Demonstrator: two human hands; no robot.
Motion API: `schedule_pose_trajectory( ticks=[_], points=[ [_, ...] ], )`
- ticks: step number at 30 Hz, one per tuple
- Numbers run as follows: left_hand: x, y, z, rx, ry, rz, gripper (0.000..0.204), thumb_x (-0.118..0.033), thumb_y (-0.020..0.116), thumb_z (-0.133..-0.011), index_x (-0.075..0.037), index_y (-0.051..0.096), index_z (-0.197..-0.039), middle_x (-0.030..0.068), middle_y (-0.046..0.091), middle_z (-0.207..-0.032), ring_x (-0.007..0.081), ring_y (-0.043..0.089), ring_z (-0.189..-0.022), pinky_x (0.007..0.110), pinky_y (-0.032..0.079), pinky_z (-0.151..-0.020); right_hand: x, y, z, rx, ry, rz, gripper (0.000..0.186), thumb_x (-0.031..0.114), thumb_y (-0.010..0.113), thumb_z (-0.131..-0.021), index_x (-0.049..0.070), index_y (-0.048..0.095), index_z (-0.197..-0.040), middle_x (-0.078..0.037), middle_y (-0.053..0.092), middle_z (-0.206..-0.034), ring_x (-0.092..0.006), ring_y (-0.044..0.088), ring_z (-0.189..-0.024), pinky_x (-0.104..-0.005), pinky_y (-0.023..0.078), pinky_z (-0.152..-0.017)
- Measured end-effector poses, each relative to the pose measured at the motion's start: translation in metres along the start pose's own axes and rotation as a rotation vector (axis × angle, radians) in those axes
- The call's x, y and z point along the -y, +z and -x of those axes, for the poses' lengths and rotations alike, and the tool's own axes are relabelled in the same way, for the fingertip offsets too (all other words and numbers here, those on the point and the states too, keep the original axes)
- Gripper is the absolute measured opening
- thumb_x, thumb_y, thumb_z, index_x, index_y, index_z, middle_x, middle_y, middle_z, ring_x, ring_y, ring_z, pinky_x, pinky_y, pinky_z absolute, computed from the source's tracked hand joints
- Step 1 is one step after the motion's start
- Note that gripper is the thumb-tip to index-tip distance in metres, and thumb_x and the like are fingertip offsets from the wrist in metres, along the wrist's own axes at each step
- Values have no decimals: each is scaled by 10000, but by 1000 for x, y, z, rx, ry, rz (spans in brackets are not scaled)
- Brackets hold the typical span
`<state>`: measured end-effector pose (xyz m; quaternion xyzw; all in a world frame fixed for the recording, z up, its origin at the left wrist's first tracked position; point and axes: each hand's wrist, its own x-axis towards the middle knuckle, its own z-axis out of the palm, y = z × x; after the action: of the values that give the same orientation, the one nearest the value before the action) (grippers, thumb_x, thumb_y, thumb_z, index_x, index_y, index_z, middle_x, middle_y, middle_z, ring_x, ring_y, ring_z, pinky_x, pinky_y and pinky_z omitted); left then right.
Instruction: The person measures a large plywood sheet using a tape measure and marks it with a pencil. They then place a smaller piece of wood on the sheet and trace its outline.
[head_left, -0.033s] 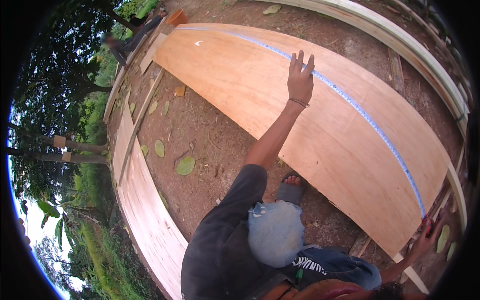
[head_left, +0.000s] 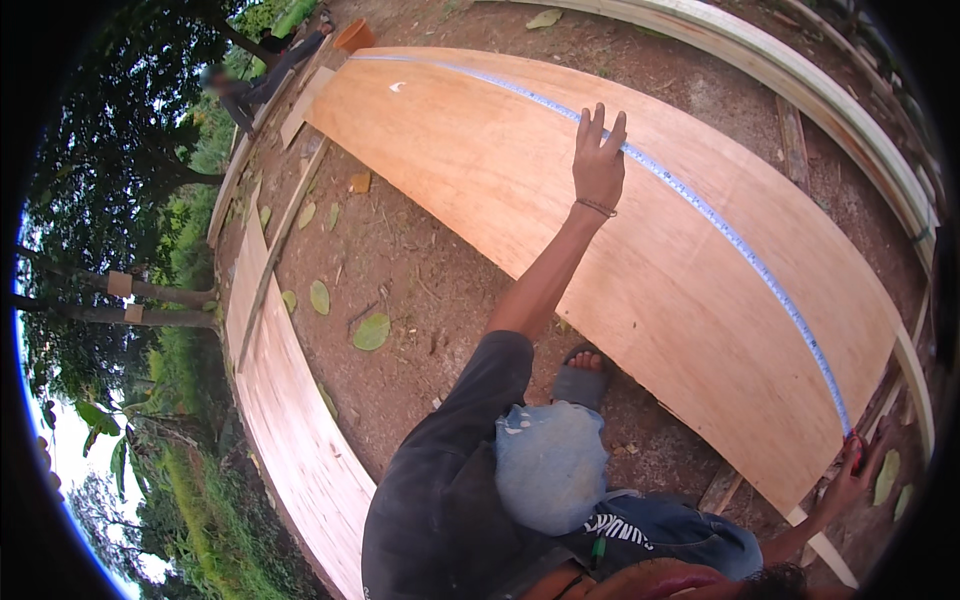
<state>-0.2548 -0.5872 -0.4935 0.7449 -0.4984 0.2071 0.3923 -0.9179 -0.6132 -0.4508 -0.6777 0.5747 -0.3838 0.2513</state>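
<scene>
A long plywood sheet lies stretched out in front of me. Along its length runs the white-blue blade of a tape measure, from the far left end to the near right corner. My left hand, with a bracelet at the wrist, rests palm down on the sheet with fingers spread, its fingertips at the blade. At the near right end my right hand is closed around the red tape measure case, just past the sheet's edge; some of its fingers are hard to make out.
Beyond the sheet lie stacked timber boards. Another pale board is on the left, crossed by a thin batten. At the far end are an orange bucket and another person. My sandalled foot stands beside the sheet.
</scene>
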Motion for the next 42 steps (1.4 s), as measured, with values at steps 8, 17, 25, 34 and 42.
schedule_pose_trajectory(
  ticks=[8, 17, 25, 34, 42],
  points=[
    [11, -18, 10, -41, -14, -37, 555, 34, 689, -884, -140, 650, -1409, 228, 490, -1553, 476, 394, -1469, 493, 467, -1127, -31, -6, 2, 13, 10, 8, 607, 164, 651, -1051, 101, 417, -1607, -93, 716, -1185, -135, 682, -968, -269, 536, -825],
    [21, -31, 6, -50, -12, -24, 536, 30, 671, -906, -145, 652, -1412, 235, 462, -1576, 486, 389, -1471, 497, 463, -1131, -18, 16, -1, 48, 41, -40, 605, 144, 650, -1051, 78, 412, -1603, -114, 713, -1193, -153, 691, -985, -287, 550, -883],
    [8, -17, -21, -93, -29, 52, 452, 6, 653, -947, -143, 684, -1373, 267, 464, -1563, 487, 397, -1470, 500, 483, -1105, -12, 10, -10, 8, -17, -108, 599, 112, 613, -1063, 76, 384, -1616, -107, 623, -1425, -151, 649, -1078, -312, 548, -939],
    [-3, -4, -35, -104, -39, 110, 450, 4, 656, -951, -149, 687, -1373, 294, 407, -1591, 501, 356, -1488, 483, 515, -1059, 16, 0, -21, -16, -48, -26, 588, 130, 592, -1075, 124, 386, -1626, -92, 564, -1520, -138, 627, -1134, -293, 514, -990],
    [-8, 10, -38, -127, -8, 100, 511, 10, 682, -927, -206, 669, -1390, 245, 348, -1643, 521, 349, -1480, 479, 554, -1007, 17, 0, -27, -59, -61, -69, 587, 125, 584, -1078, 125, 383, -1629, -89, 561, -1520, -137, 621, -1149, -283, 508, -979]
  ],
)
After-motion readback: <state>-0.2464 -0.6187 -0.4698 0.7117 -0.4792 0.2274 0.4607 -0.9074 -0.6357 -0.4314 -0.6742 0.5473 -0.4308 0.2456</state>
